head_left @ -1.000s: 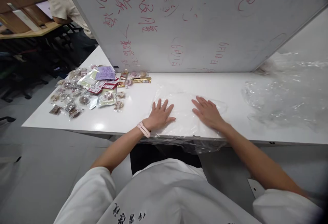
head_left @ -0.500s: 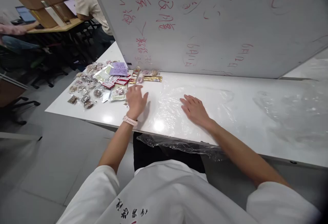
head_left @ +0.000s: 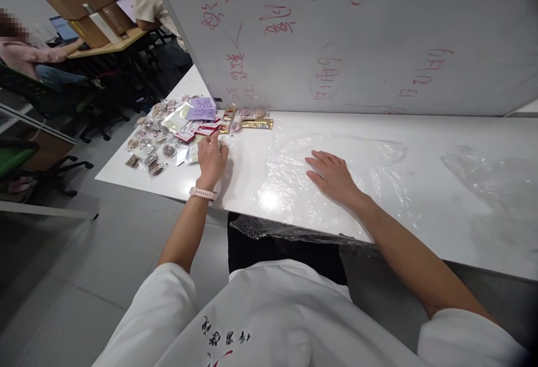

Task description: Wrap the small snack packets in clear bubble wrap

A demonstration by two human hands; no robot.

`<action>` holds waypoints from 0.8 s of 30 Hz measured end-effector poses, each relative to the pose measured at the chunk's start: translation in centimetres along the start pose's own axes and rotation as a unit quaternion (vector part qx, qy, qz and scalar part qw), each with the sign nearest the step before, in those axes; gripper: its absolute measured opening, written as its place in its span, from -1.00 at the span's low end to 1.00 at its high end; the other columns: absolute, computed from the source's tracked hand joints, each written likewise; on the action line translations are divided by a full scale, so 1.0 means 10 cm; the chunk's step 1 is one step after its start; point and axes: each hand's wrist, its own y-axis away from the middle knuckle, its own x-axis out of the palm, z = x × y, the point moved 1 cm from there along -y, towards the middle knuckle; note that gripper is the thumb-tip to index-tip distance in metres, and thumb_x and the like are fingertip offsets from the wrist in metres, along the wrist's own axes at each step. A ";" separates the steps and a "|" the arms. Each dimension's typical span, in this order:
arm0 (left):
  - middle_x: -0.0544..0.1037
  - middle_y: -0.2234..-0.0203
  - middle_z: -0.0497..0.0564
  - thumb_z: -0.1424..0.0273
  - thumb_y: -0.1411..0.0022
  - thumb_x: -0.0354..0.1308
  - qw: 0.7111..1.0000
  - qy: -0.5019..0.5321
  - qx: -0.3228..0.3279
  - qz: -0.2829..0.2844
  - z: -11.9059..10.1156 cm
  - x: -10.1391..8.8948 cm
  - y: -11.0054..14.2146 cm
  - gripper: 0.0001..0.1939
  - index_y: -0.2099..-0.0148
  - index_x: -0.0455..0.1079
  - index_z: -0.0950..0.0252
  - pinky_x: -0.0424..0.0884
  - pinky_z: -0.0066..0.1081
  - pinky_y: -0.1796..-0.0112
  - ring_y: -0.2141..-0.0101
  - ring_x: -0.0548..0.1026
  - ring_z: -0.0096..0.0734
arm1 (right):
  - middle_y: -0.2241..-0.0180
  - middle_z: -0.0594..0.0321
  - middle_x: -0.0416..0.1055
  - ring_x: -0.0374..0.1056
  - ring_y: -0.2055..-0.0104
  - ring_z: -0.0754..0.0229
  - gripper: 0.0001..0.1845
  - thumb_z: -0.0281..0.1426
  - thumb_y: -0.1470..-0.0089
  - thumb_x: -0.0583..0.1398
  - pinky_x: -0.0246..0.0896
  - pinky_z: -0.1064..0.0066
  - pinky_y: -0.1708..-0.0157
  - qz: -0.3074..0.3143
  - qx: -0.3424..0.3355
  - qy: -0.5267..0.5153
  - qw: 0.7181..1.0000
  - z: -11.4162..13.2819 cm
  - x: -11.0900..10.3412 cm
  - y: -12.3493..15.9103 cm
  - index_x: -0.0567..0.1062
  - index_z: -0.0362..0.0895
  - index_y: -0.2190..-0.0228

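Observation:
My left hand (head_left: 211, 158), with a pale pink wristband (head_left: 203, 193), reaches over the near right side of a pile of small clear packets (head_left: 149, 145). Its fingers are apart, and it partly covers a greenish packet (head_left: 193, 154). Beyond the fingertips are red-and-white packets (head_left: 188, 133) and a purple packet (head_left: 202, 109). A long gold packet (head_left: 257, 124) lies farther right, beside several small packets. My right hand (head_left: 332, 175) rests open, palm down, on a clear plastic sheet (head_left: 290, 159) spread over the white table (head_left: 244, 159).
A whiteboard (head_left: 361, 47) with red writing stands along the table's far edge. More clear plastic (head_left: 483, 171) lies to the right, and crumpled plastic (head_left: 273, 230) hangs at the front edge. Two people sit at a desk (head_left: 111, 46) on the left; office chairs stand there.
My left hand has moved left and onto the edge of the packets. My right hand stays on the plastic sheet. The view has shifted a little.

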 end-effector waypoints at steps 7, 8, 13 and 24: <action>0.40 0.01 0.29 0.34 -0.36 0.03 0.981 -0.124 0.002 0.151 -0.11 0.19 -0.42 -0.56 -0.24 0.29 0.34 0.19 0.02 -0.05 -0.08 0.21 0.13 | -0.41 0.25 0.03 -0.09 -0.45 0.03 -0.37 -0.08 -0.40 -0.23 -0.13 -0.04 -0.38 0.036 -0.005 0.029 0.999 -0.14 -0.04 -0.16 0.24 0.02 -0.32; 0.42 0.03 0.28 0.38 -0.35 0.05 0.981 -0.118 0.007 0.156 -0.13 0.19 -0.46 -0.58 -0.21 0.31 0.36 0.19 0.01 -0.05 -0.07 0.23 0.10 | -0.42 0.26 0.00 -0.11 -0.46 0.03 -0.36 -0.07 -0.39 -0.24 -0.16 -0.04 -0.38 0.040 0.000 0.036 0.999 -0.19 -0.05 -0.22 0.22 0.03 -0.33; 0.50 0.32 0.13 0.52 -0.16 0.26 0.986 0.005 0.007 0.165 -0.19 0.11 -0.63 -0.79 0.12 0.40 0.41 0.26 -0.11 -0.02 0.10 0.38 -0.14 | -0.44 0.31 -0.08 -0.20 -0.48 0.05 -0.35 -0.01 -0.36 -0.19 -0.26 -0.01 -0.41 0.060 0.008 0.049 0.997 -0.50 -0.11 -0.61 0.18 0.08 -0.35; 0.56 0.31 0.01 0.49 -0.43 0.03 0.966 0.186 0.167 0.060 -1.20 0.20 0.01 -0.86 0.04 0.39 0.29 0.38 -0.36 0.29 0.33 0.47 -0.41 | -0.45 0.34 -0.11 -0.24 -0.49 0.06 -0.28 0.06 -0.32 -0.18 -0.26 0.00 -0.41 0.068 -0.038 0.056 0.995 -0.77 -0.08 -1.05 0.13 0.09 -0.38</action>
